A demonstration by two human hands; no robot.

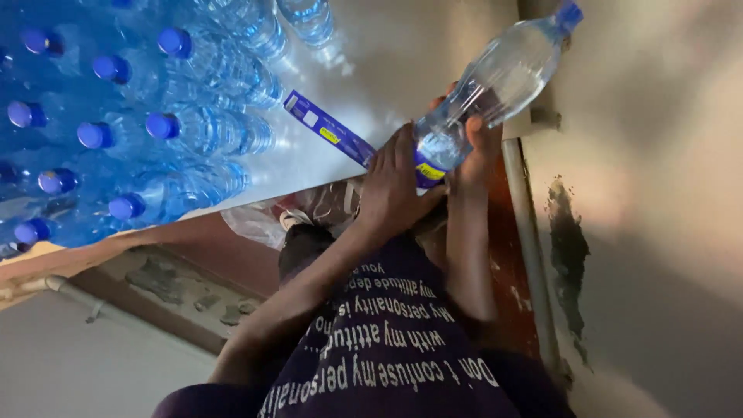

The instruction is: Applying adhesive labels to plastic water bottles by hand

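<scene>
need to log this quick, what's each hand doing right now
Left hand: closed on the base of the water bottle.
Right hand: closed around the same bottle.

Held bottle (495, 85) sits between both hands: left hand (395, 190) at its lower end, right hand (476, 151) just beside. Label strip (329, 128) trails from bottle toward the left. Stacked bottles (131, 131) fill the far left, on the floor (371, 70). Pipe (530, 248) runs right of the arms.
</scene>
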